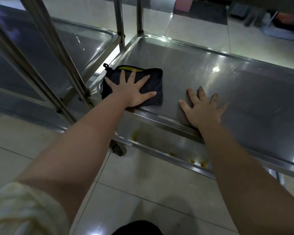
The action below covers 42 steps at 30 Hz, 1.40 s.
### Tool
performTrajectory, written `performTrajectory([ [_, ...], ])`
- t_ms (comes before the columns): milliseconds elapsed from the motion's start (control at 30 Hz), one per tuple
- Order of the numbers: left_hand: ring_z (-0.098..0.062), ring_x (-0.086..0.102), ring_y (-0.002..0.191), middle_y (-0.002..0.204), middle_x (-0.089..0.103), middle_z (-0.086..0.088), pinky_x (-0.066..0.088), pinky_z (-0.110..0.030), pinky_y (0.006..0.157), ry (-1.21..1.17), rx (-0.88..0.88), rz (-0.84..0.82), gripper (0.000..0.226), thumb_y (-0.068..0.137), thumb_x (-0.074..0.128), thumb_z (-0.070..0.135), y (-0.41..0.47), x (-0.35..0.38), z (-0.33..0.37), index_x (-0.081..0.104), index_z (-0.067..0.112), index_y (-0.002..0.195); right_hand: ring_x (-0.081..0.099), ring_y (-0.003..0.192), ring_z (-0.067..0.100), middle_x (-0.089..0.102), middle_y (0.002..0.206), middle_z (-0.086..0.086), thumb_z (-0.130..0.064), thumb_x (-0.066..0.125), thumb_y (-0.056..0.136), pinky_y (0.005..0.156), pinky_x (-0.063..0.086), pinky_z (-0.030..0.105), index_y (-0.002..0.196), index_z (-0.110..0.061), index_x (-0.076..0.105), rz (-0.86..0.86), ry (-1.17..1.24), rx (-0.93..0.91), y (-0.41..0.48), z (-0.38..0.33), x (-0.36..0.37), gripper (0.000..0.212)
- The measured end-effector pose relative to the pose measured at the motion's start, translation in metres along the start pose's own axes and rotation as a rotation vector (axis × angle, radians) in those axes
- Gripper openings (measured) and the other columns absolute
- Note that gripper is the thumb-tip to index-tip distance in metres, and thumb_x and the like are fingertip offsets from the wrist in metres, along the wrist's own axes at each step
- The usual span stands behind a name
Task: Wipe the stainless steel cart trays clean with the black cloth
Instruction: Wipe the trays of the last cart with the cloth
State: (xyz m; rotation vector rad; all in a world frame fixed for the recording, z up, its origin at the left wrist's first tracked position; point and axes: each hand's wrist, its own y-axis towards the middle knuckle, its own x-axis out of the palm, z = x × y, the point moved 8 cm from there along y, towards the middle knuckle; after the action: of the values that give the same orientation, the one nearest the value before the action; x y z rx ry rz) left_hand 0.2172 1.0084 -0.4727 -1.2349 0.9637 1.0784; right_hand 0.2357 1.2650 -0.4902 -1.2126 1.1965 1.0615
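Observation:
A folded black cloth [154, 77] with a yellow edge and a small loop lies at the near left corner of the top stainless steel tray [185, 65]. My left hand [131, 89] presses flat on the cloth with its fingers spread. To its right, my right hand [202, 107] rests flat on the bare tray near the front rim, fingers spread, holding nothing. Below the front rim a lower tray [153, 138] shows yellow-orange stains.
A second steel cart [85, 41] stands close on the left, its slanted posts [46, 53] crossing the view. Two upright posts [139, 14] rise at the tray's far left corner. A caster wheel [117, 148] sits on the tiled floor below. Dark items lie at the far right.

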Motion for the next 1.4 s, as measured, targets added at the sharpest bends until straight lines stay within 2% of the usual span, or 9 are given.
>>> performTrajectory([
  [133,-0.035,-0.019,0.148,0.163,-0.020,0.004,-0.004,-0.080,0.104,0.007,-0.074,-0.096,0.083,0.077,0.018,0.092,-0.035,0.007,-0.014,-0.013,0.059,0.146,-0.005,0.148,0.042,-0.002,0.164,-0.012,-0.080,0.009,0.086,0.108,-0.002,0.075,0.150,-0.052,0.002,-0.033,0.020,-0.011,-0.004,-0.002,-0.004,0.070],
  [333,-0.036,-0.017,0.149,0.163,-0.021,0.004,-0.003,-0.079,0.104,0.052,-0.075,-0.092,0.083,0.075,0.016,0.093,-0.032,0.008,-0.024,-0.016,0.060,0.144,-0.006,0.147,0.044,-0.004,0.164,-0.010,-0.083,0.009,0.084,0.107,-0.002,0.077,0.149,-0.054,0.000,-0.040,-0.019,-0.050,-0.005,-0.004,-0.001,0.072],
  [567,-0.030,-0.008,0.151,0.166,-0.004,0.004,-0.007,-0.077,0.105,0.045,0.036,0.066,0.078,0.077,0.013,0.091,0.034,-0.017,-0.018,-0.002,0.061,0.147,-0.006,0.148,0.043,-0.006,0.164,-0.010,-0.083,0.005,0.083,0.106,-0.003,0.076,0.148,-0.056,-0.004,-0.027,-0.032,-0.050,-0.003,-0.005,0.000,0.072],
  [733,-0.035,-0.011,0.150,0.165,-0.007,0.003,-0.008,-0.080,0.102,0.047,0.019,0.018,0.078,0.079,0.014,0.090,0.033,-0.018,0.011,-0.003,0.059,0.148,-0.005,0.148,0.042,-0.004,0.164,-0.010,-0.083,0.006,0.084,0.107,-0.003,0.076,0.148,-0.055,-0.004,-0.025,-0.011,-0.034,-0.002,-0.004,0.000,0.071],
  [833,-0.035,-0.014,0.149,0.165,-0.011,0.003,-0.007,-0.080,0.103,0.066,0.112,-0.006,0.078,0.078,0.015,0.091,0.004,0.001,0.029,-0.006,0.060,0.147,-0.005,0.148,0.042,-0.005,0.164,-0.010,-0.083,0.006,0.084,0.107,-0.002,0.075,0.148,-0.055,-0.004,-0.025,-0.010,-0.039,-0.003,-0.003,-0.001,0.071],
  [1033,-0.028,-0.014,0.150,0.164,-0.014,0.009,-0.004,-0.077,0.107,0.074,0.012,-0.044,0.080,0.072,0.016,0.094,-0.023,0.001,-0.045,-0.010,0.065,0.143,-0.004,0.149,0.041,-0.002,0.164,-0.011,-0.084,0.008,0.083,0.108,-0.003,0.075,0.149,-0.056,0.002,-0.030,0.030,-0.035,-0.004,-0.002,-0.002,0.072],
  [1167,-0.028,-0.013,0.151,0.164,-0.014,0.008,-0.006,-0.076,0.107,0.093,0.001,-0.042,0.083,0.067,0.011,0.095,-0.024,0.002,-0.050,-0.012,0.066,0.142,-0.001,0.149,0.036,0.002,0.164,-0.013,-0.081,0.018,0.087,0.109,0.001,0.072,0.149,-0.054,0.008,-0.036,0.046,-0.115,-0.008,0.000,-0.005,0.069],
  [1267,-0.029,-0.012,0.151,0.164,-0.014,0.008,-0.007,-0.076,0.107,0.090,0.007,-0.037,0.087,0.061,0.007,0.096,-0.024,0.002,-0.047,-0.013,0.066,0.141,0.008,0.149,0.029,0.006,0.164,-0.012,-0.077,0.023,0.087,0.116,0.010,0.063,0.152,-0.047,0.011,-0.062,0.029,-0.222,-0.017,0.034,-0.011,0.073],
  [1400,-0.031,-0.012,0.150,0.164,-0.014,0.009,-0.005,-0.077,0.106,0.075,-0.009,-0.034,0.086,0.063,0.011,0.096,-0.023,0.003,-0.035,-0.014,0.067,0.140,0.003,0.149,0.039,0.005,0.164,-0.016,-0.080,0.023,0.085,0.115,-0.001,0.065,0.151,-0.051,0.014,-0.085,0.067,0.096,-0.029,0.152,-0.009,0.072],
])
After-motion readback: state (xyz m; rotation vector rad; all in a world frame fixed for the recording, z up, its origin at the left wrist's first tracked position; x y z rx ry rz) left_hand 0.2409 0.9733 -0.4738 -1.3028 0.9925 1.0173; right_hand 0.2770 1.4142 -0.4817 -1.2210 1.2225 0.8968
